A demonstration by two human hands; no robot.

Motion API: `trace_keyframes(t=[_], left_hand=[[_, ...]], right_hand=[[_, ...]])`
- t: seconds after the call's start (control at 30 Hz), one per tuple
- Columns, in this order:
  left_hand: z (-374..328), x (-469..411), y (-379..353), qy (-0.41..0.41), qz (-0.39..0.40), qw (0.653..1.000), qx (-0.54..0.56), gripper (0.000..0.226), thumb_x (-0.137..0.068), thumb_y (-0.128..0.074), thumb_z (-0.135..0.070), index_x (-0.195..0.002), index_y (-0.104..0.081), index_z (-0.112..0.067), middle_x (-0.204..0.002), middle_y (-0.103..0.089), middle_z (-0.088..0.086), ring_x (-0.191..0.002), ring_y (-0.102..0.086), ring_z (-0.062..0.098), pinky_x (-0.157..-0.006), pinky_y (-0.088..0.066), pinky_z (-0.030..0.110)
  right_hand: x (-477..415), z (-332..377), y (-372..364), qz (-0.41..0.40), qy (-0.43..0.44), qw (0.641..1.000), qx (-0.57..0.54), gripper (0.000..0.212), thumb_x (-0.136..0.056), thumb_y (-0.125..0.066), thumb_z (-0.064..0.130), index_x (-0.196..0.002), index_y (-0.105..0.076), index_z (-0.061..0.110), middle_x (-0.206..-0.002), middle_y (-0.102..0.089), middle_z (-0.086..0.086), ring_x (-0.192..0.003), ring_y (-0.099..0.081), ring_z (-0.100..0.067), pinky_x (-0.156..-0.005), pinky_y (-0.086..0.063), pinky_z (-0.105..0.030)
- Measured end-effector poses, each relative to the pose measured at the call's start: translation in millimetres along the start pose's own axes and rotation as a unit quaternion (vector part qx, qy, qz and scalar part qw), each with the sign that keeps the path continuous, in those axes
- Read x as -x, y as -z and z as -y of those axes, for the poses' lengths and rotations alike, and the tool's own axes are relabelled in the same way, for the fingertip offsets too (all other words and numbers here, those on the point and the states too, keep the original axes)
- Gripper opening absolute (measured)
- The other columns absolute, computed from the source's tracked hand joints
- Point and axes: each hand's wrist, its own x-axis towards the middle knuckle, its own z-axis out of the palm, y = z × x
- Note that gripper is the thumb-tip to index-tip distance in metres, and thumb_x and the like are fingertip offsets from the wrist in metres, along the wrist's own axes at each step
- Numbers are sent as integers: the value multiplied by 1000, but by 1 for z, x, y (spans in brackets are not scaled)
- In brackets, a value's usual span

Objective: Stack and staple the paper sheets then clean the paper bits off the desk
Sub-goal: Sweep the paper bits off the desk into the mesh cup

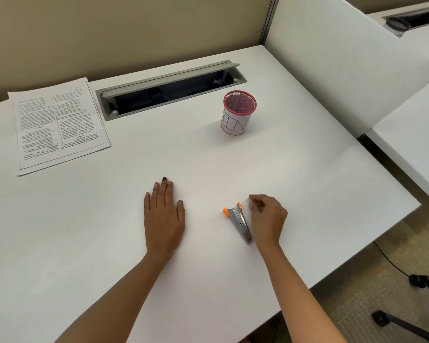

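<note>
Laid flat at lower centre is the left hand (164,214), fingers together. A paper bit (247,201) seems pinched by the right hand (268,216) beside the stapler (239,220); the bin (235,121) is seen up-frame of it.

Left hand (164,214): I have it flat, palm down, fingers straight and close together, forearm coming in from lower left. Right hand (268,216): knuckles up, fingers (254,199) curled, tips bunched toward the thumb. Can't tell if they pinch anything.
</note>
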Motion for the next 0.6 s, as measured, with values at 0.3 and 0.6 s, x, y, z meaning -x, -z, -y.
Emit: trace_keyframes(t=[0.3, 0.6], left_hand=[[1, 0, -1, 1, 0, 1000, -2, 57, -96, -26, -32, -145, -36, -6, -154, -35, 9, -144, -28, 25, -120, -17, 44], [1, 0, -1, -1, 1, 1000, -2, 57, -96, -27, -31, -146, -34, -6, -155, -33, 8, -145, -27, 24, -120, -16, 43]], right_hand=[[-20, -2, 7, 28, 50, 998, -3, 30, -82, -52, -15, -93, -71, 6, -89, -71, -5, -83, -65, -18, -73, -45, -13], [-31, -10, 11, 196, 288, 917, 194, 26, -69, -61, -17, -84, -71, 1, -82, -68, -10, -76, -62, -23, -63, -51, -27]])
